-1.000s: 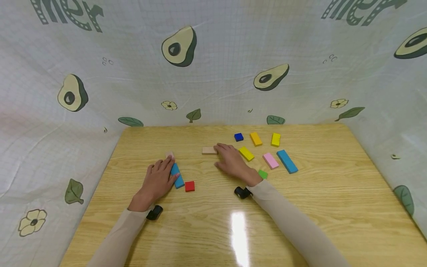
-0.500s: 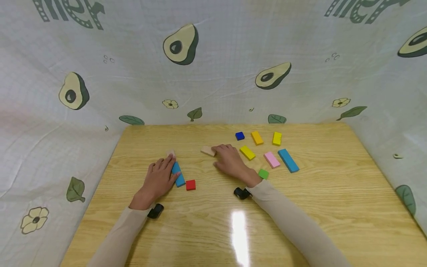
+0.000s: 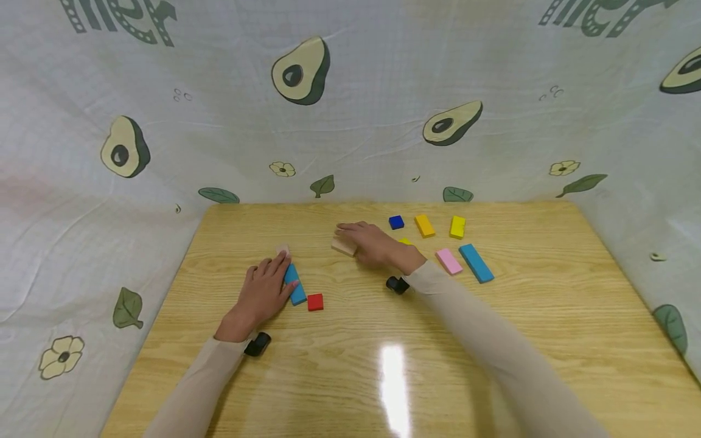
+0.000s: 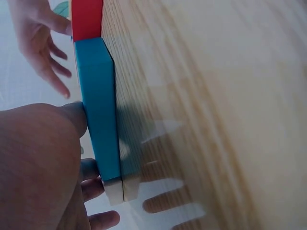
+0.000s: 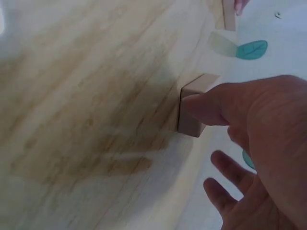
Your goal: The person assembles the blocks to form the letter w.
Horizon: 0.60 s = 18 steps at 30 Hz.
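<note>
A wooden block (image 3: 342, 246) is lying on the table's (image 3: 339, 365) far half in our head view, its long axis slanting crosswise with the right end nearer us. In the left wrist view, we are resting a left hand (image 4: 43, 158), fingers relaxed, against a blue block (image 4: 99, 110) and a pale block (image 4: 113, 191), probably steadying the two end to end; in the right wrist view, our right hand (image 5: 268, 139) is pinching the wooden block, thumb across its side, apparently controlling its angle.

A pale cloth (image 3: 378, 164) printed with avocados (image 3: 300, 70), leaves (image 3: 128, 308) and flowers (image 3: 62, 358) hangs behind and beside the wood-grained desk (image 3: 547, 316). Grey-green lettering (image 3: 159, 27) crosses its top. Bright glare (image 3: 394, 389) streaks the desk's near part.
</note>
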Tool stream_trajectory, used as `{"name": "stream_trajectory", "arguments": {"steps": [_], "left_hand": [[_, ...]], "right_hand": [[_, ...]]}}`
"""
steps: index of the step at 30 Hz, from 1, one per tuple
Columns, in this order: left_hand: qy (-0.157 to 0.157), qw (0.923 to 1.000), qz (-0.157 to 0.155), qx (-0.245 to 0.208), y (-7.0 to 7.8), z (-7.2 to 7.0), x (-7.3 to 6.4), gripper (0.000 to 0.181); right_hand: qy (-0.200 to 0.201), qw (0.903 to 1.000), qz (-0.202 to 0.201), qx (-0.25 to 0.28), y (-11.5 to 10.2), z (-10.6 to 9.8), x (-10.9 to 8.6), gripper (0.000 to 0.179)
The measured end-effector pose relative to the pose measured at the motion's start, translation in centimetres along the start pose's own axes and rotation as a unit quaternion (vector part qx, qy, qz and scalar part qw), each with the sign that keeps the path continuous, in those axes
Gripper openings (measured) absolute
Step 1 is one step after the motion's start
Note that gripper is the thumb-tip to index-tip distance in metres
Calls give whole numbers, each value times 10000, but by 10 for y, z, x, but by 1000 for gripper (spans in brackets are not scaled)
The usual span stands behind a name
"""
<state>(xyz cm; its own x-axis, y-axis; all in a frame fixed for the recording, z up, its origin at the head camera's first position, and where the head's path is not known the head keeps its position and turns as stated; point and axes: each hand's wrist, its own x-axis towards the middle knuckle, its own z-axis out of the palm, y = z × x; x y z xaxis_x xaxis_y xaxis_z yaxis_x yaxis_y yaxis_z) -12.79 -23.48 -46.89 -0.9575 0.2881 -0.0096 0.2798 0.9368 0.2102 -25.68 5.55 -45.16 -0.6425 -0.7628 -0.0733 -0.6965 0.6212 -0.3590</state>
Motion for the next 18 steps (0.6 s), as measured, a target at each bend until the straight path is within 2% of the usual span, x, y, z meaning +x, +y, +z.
{"name": "stream_trajectory", "arguments": {"steps": [6, 12, 18], "left_hand": [[15, 10000, 24, 9, 0, 1, 0, 66], [10, 10000, 33, 48, 0, 2, 1, 66], [30, 10000, -3, 48, 0, 2, 2, 65]], "right_hand": [[-265, 9991, -341, -31, 4, -2, 6, 68], [-317, 9990, -286, -134, 3, -2, 7, 60], [-154, 9991, -193, -336, -1, 1, 8, 56]]}}
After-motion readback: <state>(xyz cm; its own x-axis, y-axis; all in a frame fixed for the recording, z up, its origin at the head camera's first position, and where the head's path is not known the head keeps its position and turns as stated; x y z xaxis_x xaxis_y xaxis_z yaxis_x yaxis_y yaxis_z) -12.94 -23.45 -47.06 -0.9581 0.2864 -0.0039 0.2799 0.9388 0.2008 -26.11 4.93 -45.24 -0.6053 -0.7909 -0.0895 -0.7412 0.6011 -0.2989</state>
